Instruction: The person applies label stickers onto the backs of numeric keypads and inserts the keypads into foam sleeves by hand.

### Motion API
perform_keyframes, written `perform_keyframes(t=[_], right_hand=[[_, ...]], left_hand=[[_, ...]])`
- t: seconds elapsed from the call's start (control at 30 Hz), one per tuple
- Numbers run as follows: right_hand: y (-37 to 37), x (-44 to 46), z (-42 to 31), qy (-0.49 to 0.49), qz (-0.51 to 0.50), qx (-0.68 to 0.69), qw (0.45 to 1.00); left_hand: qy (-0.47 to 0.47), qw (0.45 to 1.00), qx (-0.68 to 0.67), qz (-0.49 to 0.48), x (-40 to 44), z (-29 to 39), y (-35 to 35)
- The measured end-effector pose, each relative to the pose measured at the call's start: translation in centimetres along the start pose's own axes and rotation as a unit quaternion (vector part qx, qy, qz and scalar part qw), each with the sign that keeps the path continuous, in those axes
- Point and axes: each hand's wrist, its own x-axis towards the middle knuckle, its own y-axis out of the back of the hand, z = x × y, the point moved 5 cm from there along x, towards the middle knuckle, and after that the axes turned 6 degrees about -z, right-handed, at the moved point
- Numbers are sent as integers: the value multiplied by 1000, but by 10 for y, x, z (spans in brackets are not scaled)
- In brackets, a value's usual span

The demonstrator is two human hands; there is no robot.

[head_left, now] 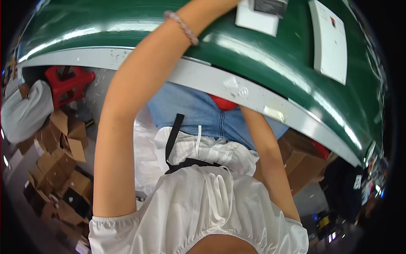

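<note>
My left arm (144,72), with a beaded bracelet (182,28) near the wrist, stretches over the green belt surface (177,40). Its hand lies past the top edge of the head view, so its fingers do not show. Closest to it are a white sheet or flat box (258,23) and a dark printed card (270,7) on top of that. My right arm (265,142) runs down and under the metal rim (292,112) of the belt table, which hides the hand. Beside that wrist, a red piece with small holes (223,103) shows above my lap.
A white flat stack or box (330,42) lies on the green surface at right. On the floor at left are opened cardboard boxes (63,169) and a red stool (69,84). Another cardboard box (302,154) stands at right, by a dark cloth item (344,186).
</note>
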Motion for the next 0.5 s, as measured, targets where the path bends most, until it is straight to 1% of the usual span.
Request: perform_keyframes(t=[0.03,0.07,0.1,0.13,0.17,0.23,0.3,0.33,0.37,0.4,0.47,0.5], right_hand=[[-9,-5,0,30,-32,-202,978],[-19,-10,4,46,-64,-397,914],[-29,-14,13,50,-103,-576,809],[-37,-17,25,49,-147,-729,667],[-31,-17,42,45,-152,-733,662],[-4,-22,59,2,-219,-826,520],[25,-30,75,-45,-280,-889,359],[22,-41,74,-49,-286,-887,360],[0,-56,61,6,-287,-852,438],[-26,-81,39,61,-286,-807,514],[-59,-124,1,169,-271,-693,646],[-66,-140,6,162,-270,-696,645]], left_hand=[[-2,1000,10,-1,1,-2,1],[-7,1000,19,4,1,-1,1],[0,1000,21,5,1,-1,0],[4,1000,17,5,1,-1,0],[17,1000,12,6,0,-3,-1],[57,998,2,-5,1,-6,-3],[89,996,-3,-20,2,-8,-5],[113,993,-21,-16,1,-7,-5],[138,990,-35,-9,2,-9,-3],[133,990,-33,-15,1,-5,-9],[180,978,-101,18,0,-8,-8],[205,972,-115,9,-1,-9,-10]])
